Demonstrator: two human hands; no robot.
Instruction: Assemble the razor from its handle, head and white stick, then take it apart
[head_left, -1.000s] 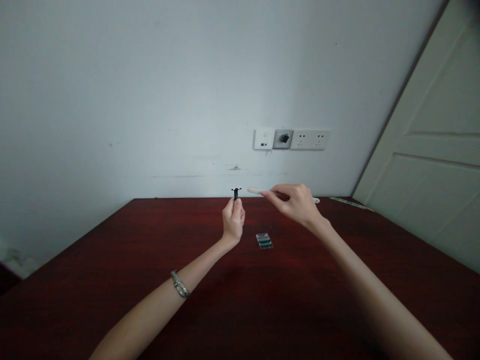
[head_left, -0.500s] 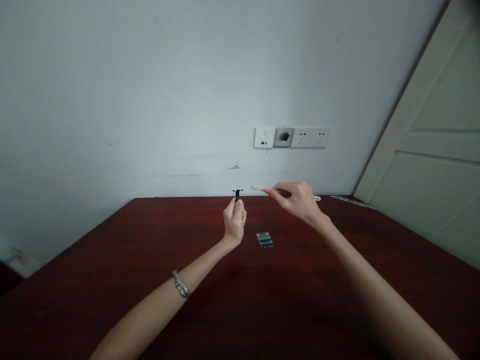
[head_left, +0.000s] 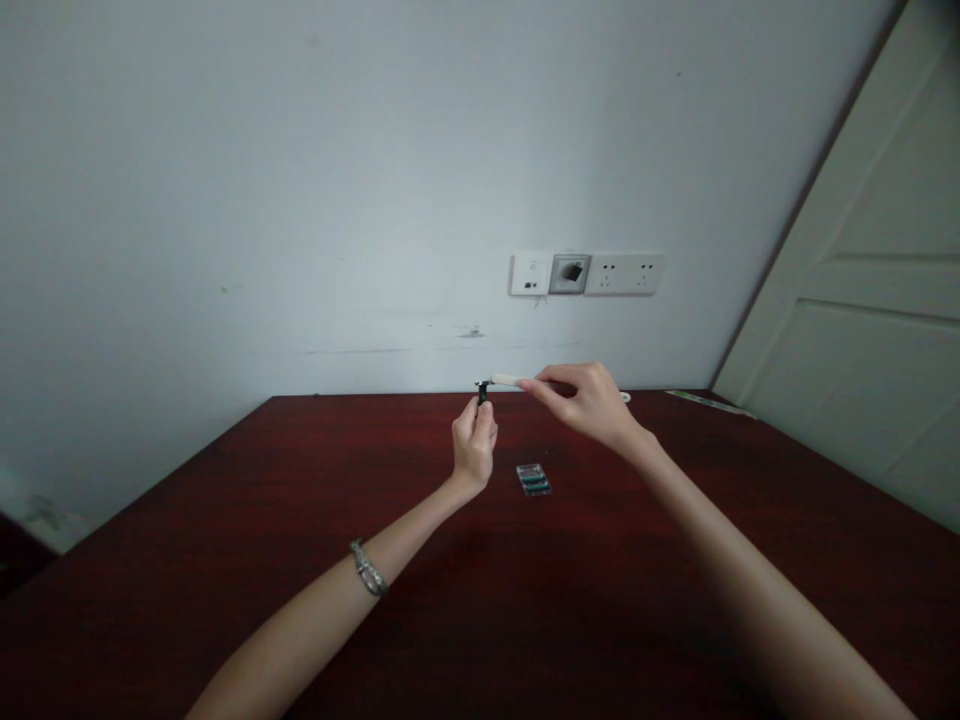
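Observation:
My left hand (head_left: 474, 445) is closed round a small black piece (head_left: 482, 391) that sticks up above the fingers, held over the dark red table (head_left: 225, 520). My right hand (head_left: 589, 402) pinches a slim white stick-like handle (head_left: 506, 380), whose left tip touches the top of the black piece. A small clear case with green inserts (head_left: 533, 479) lies flat on the table just below and between the two hands. A metal bracelet (head_left: 367, 569) sits on my left wrist.
A pale wall rises behind the table, with a row of sockets and a switch (head_left: 586, 274). A white door (head_left: 862, 300) stands at the right. A thin light strip (head_left: 701, 401) lies at the table's far right corner.
My right hand has brought the white handle leftward until its tip meets the black piece. My left hand has shifted slightly right. The clear case has stayed put.

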